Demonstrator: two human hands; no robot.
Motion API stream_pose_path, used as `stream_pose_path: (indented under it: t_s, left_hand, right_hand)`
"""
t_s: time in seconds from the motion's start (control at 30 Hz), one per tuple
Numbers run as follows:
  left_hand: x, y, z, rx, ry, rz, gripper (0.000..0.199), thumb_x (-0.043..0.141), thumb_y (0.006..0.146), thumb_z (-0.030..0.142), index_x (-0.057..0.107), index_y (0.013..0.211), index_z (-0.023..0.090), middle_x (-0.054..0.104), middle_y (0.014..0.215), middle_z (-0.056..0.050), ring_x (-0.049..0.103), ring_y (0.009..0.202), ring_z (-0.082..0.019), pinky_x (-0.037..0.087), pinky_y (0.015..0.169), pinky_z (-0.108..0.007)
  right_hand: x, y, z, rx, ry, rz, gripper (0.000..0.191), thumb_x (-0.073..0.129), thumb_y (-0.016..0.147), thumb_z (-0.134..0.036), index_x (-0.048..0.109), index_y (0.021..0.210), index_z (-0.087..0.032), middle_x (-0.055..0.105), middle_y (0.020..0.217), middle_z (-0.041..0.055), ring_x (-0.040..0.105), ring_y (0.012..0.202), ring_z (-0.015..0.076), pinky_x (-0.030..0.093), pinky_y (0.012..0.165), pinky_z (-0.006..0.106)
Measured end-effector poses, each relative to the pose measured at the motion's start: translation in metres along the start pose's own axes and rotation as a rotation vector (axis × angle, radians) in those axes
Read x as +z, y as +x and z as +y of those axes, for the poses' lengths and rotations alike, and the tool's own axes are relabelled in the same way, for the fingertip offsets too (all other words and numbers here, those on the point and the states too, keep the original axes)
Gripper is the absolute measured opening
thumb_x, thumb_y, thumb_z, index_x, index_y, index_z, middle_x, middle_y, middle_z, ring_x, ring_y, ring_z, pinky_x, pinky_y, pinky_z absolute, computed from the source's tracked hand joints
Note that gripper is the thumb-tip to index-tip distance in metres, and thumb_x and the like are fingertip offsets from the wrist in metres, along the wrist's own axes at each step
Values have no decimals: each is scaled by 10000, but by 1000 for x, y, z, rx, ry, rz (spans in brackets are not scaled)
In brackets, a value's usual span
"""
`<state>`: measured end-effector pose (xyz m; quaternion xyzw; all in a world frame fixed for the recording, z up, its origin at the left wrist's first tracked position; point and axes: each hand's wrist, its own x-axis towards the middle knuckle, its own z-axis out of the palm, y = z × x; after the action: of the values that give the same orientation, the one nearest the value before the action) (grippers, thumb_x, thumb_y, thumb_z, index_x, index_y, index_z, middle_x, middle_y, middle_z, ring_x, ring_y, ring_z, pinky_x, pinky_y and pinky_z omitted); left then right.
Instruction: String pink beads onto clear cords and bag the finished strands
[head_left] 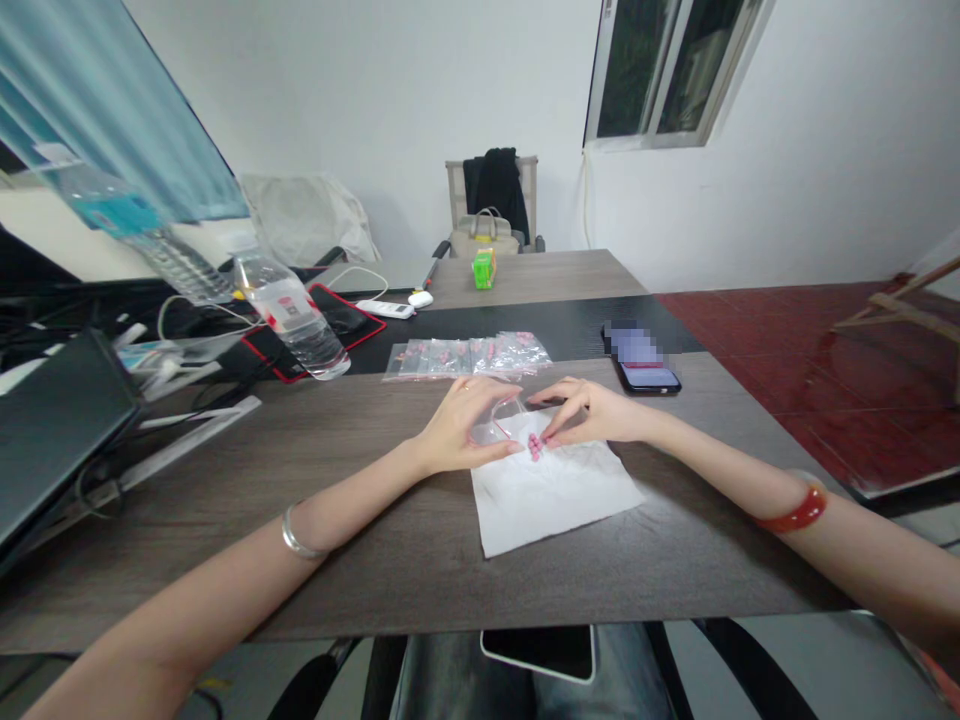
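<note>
A small heap of pink pieces, like pills or beads, lies on a white paper sheet in front of me. My left hand is curved around a small clear plastic bag with a reddish edge, held between thumb and fingers just left of the heap. At the heap's right side, my right hand has thumb and forefinger pinched together; what sits between them is too small to make out. Behind both hands, several clear bags with pink contents lie in an overlapping row.
A phone lies at the right, and a water bottle stands at the left near cables and a dark laptop. A green box is farther back. Another phone rests on my lap below the table edge.
</note>
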<state>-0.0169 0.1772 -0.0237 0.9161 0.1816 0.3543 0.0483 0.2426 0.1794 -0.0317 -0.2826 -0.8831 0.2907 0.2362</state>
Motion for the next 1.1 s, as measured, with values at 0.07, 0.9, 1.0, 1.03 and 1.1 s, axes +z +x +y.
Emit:
stream_pose_path:
  t_s: [0.07, 0.9, 1.0, 1.03, 1.1]
  left_hand:
    - [0, 0, 0, -3, 6, -10, 558, 541, 836, 617, 510, 1212, 206, 676, 1043, -91, 623, 975, -250, 422, 840, -399]
    - [3, 2, 1, 20, 9, -49, 574, 559, 825, 624, 511, 1210, 203, 676, 1023, -82, 626, 964, -241, 408, 861, -390]
    - [2, 2, 1, 24, 18, -20, 554, 554, 839, 607, 512, 1206, 195, 677, 1026, -88, 625, 958, -244, 408, 836, -389]
    - [2, 2, 1, 22, 20, -13, 541, 551, 844, 598, 512, 1206, 197, 678, 1024, -86, 624, 957, -244, 409, 829, -388]
    - [1, 1, 2, 15, 21, -1, 520, 543, 855, 582, 508, 1210, 204, 679, 1030, -84, 623, 962, -244, 409, 825, -389]
  right_hand:
    - [2, 1, -1, 8, 23, 76, 77, 760, 751, -336, 777, 811, -291, 679, 1163, 40, 606, 1076, 217, 425, 955, 426]
    - [29, 2, -49, -202, -243, 474, 147, 582, 920, -288, 685, 988, -207, 626, 777, 5, 564, 731, 145, 400, 723, 326]
    - [25, 2, -46, -98, -53, 541, 85, 611, 883, -266, 622, 919, -191, 604, 789, 0, 550, 724, 136, 423, 701, 301]
    - [24, 2, -44, -50, 9, 543, 78, 612, 874, -264, 598, 889, -189, 588, 781, -3, 538, 712, 132, 425, 687, 292]
    - [20, 2, -38, 27, 90, 457, 96, 613, 857, -269, 568, 830, -189, 567, 765, -5, 520, 706, 131, 421, 672, 284]
